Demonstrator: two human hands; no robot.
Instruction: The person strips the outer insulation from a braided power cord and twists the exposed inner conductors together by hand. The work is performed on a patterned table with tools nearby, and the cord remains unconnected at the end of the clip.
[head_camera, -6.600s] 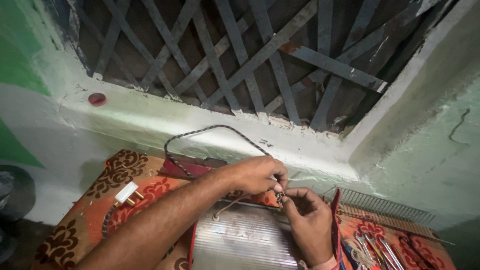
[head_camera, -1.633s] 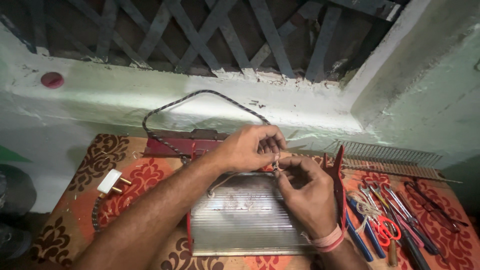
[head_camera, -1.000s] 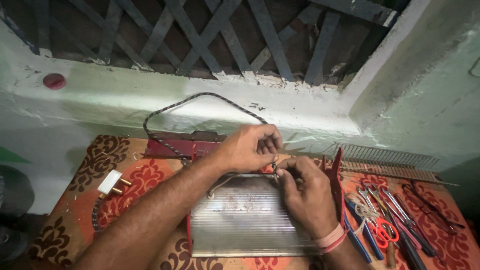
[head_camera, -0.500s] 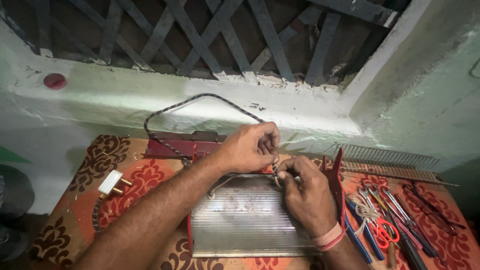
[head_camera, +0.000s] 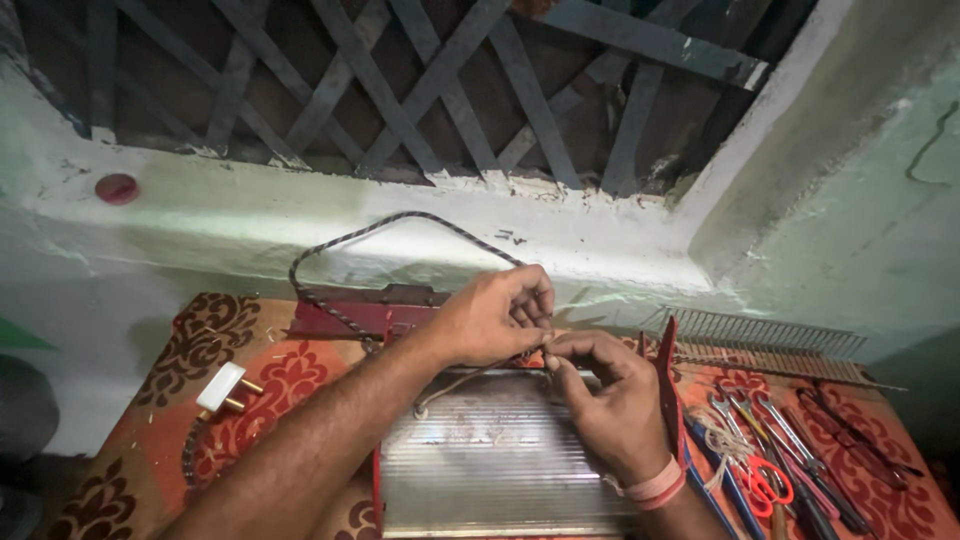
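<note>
**Pinching a wire end over the ribbed heater panel**

Working at the centre of the view, the left hand (head_camera: 495, 318) is curled with its fingertips pressed together on something small, which looks like the end of the braided cord (head_camera: 345, 240); the right hand (head_camera: 612, 400) meets it from 4 o'clock, thumb and forefinger closed on the same spot. What sits between the fingertips is too small to make out. A thin pale wire (head_camera: 455, 385) runs from the pinch toward 8 o'clock and ends at a small terminal on the ribbed metal reflector (head_camera: 490, 465).

As a judgement, the work is in its middle: the reflector lies exposed inside its red frame (head_camera: 340, 320), the cord's end is in hand but not visibly fastened, and the wire guard (head_camera: 770, 335) is off the unit, at 3 o'clock.

The reflector lies flat on the patterned cloth (head_camera: 270, 390) of the tabletop, its long axis running 9 to 3 o'clock, its ribs the same way. The cord loops up from the frame toward 11 o'clock, arcs over the pale window ledge (head_camera: 250, 215), and comes down to the hands. A white plug (head_camera: 222, 386) lies at 9 o'clock. Orange-handled scissors (head_camera: 765, 480) and other tools lie at 4 o'clock.
</note>
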